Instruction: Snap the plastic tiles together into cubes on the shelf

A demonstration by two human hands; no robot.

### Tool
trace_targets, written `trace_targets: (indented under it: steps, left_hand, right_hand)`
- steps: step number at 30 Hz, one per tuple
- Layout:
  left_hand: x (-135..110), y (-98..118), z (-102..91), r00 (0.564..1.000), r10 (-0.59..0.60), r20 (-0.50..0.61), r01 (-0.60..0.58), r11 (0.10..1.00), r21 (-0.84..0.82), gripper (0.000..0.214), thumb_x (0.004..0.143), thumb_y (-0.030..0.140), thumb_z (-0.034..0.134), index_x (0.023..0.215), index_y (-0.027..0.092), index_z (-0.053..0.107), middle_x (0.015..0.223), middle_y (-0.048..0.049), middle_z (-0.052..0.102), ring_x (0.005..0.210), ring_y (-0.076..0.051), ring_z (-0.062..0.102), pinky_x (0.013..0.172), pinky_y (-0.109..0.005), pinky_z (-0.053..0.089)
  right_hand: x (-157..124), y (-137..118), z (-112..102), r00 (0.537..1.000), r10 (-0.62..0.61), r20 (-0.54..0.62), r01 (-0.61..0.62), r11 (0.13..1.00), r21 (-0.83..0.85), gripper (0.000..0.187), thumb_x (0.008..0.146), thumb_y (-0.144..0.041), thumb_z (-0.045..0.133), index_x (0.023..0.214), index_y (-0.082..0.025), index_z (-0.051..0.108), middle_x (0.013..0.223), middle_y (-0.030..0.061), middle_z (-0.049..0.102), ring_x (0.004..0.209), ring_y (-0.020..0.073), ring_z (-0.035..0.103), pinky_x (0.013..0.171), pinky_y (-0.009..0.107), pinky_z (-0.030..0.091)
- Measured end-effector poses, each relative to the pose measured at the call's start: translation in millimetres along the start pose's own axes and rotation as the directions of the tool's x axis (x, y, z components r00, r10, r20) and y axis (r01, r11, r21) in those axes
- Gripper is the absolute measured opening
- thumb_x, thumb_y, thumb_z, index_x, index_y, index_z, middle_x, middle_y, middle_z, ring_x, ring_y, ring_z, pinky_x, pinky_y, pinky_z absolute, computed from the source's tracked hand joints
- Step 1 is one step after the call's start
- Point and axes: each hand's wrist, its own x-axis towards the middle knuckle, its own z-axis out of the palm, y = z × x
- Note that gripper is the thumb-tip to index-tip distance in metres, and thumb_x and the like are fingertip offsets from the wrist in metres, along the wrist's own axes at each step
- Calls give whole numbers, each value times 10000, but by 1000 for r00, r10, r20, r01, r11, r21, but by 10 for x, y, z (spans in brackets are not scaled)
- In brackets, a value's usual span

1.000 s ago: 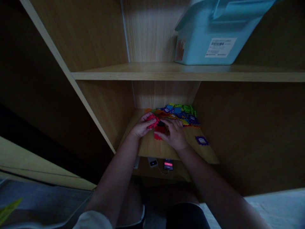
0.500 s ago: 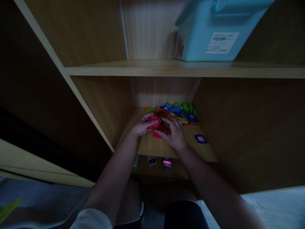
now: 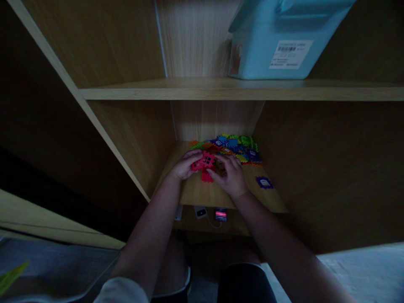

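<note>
In the head view, my left hand (image 3: pixel 184 165) is closed on the left side of red notched building tiles (image 3: pixel 208 159), one of which has a window-like opening. My right hand (image 3: pixel 231 173) curls at their right side, thumb and fingertips against the red edge. Another red tile (image 3: pixel 207 176) sits just below the held ones; I cannot tell whether it is joined to them. Behind my hands lies a pile of notched tiles (image 3: pixel 233 144) in blue, green, yellow and orange. A lone purple tile (image 3: pixel 264 182) with a white window lies right of my right hand.
The tiles rest on a low wooden shelf (image 3: pixel 197 195) between side panels. Above, an upper shelf (image 3: pixel 202 93) carries a blue plastic bin (image 3: pixel 261 54) with a label. Below the front edge are a lit phone-like screen (image 3: pixel 220 214) and a white device (image 3: pixel 200 212) with a cable.
The held red tiles have been turned, so a window-like opening now faces me. My right hand's fingers have come up against them. The view has shifted slightly.
</note>
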Motion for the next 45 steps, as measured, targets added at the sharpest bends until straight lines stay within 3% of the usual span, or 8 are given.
trace_targets:
  steps: [5,9,16,21,29,34,40,45]
  left_hand:
    - [16,-2,-29,998,26,54,-29,998,63,483,606,430,989,871,177,675,761,16,704,570,-89,629,505,-180,465]
    - [3,3,-38,991,68,114,-81,991,110,435,639,413,976,771,165,644,666,46,625,529,-61,551,504,-175,413]
    - [-31,48,17,983,67,169,-97,979,179,487,629,472,982,708,164,613,608,66,564,491,-43,470,483,-180,349]
    - [36,45,-5,985,163,57,-172,965,197,579,675,674,901,721,191,586,564,69,531,454,-59,474,459,-191,389]
    - [51,-1,-161,956,263,-130,-207,918,337,576,692,693,868,830,183,637,663,52,612,465,-53,495,443,-188,361]
    - [-114,-18,-243,983,153,-98,-100,904,416,568,729,652,857,1001,170,730,676,50,591,479,-57,446,437,-184,327]
    - [-306,-47,-314,983,-53,176,-47,853,520,767,763,532,902,1397,179,654,722,63,566,510,-41,412,488,-182,303]
    - [-281,-114,-341,973,-105,207,-34,819,573,830,724,477,944,1430,181,623,728,73,533,547,-50,434,524,-186,337]
  right_hand:
    - [4,31,-23,999,40,21,-41,996,73,552,980,-513,716,1464,-292,570,1218,107,715,1106,304,686,978,490,577]
    - [-22,91,-8,994,92,58,-101,979,179,610,969,-525,726,1507,-301,547,1069,67,714,838,240,670,784,413,607]
    - [-37,122,15,986,105,128,-141,940,309,495,951,-490,748,1384,-283,627,971,19,690,724,171,609,699,333,569]
    - [-68,202,-32,967,208,150,-251,886,389,471,908,-491,791,1293,-266,642,986,20,676,792,178,601,725,331,546]
    - [-129,276,-63,932,261,252,-344,855,387,384,922,-472,773,1243,-299,655,1031,32,667,913,214,626,817,366,542]
    - [-110,207,-27,929,248,274,-339,867,366,367,917,-461,769,1229,-298,663,1038,37,685,914,224,625,817,376,538]
    - [-123,220,-10,921,237,308,-343,868,359,362,928,-460,746,1226,-275,661,1051,47,701,911,222,632,837,376,534]
    - [-138,239,5,911,228,343,-348,872,345,348,925,-459,745,1208,-272,664,1040,44,702,894,217,637,836,374,530]
